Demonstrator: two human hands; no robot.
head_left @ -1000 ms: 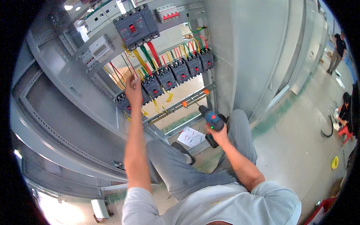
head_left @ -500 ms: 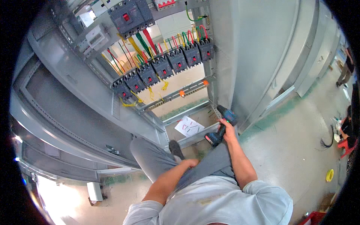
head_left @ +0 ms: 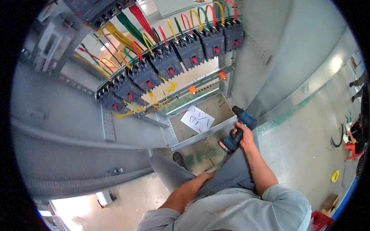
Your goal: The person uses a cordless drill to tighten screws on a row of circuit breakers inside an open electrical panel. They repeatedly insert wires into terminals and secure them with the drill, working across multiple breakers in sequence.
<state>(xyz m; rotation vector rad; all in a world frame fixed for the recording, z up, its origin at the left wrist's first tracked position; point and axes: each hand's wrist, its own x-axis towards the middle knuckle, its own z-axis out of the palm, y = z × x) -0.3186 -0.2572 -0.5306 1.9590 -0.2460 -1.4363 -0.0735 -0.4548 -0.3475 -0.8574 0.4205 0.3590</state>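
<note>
A blue-and-black cordless drill (head_left: pixel 248 121) is gripped by the handle in my right hand (head_left: pixel 246 138), above my right thigh, its chuck pointing forward and up to the left. My left hand (head_left: pixel 207 176) rests low between my thighs; its fingers are hidden by the grey trouser leg. Ahead stands an open metal cabinet with a slanting row of dark circuit breakers (head_left: pixel 169 69) with red toggles. Red, yellow and green wires (head_left: pixel 134 27) loop into their tops, and yellow wires hang below several on the left.
Orange insulators (head_left: pixel 192 90) sit on a crossbar beneath the breakers. On the cabinet floor lies a white paper sheet (head_left: pixel 197 118) with wire scraps. Cabinet panels (head_left: pixel 77 123) flank me. At the right are a yellow tape roll (head_left: pixel 335 176), a red stool (head_left: pixel 354 152) and another person.
My view has moved closer to the cabinet, so the breakers look larger. The drill stays in my right hand, and my left hand remains between my thighs.
</note>
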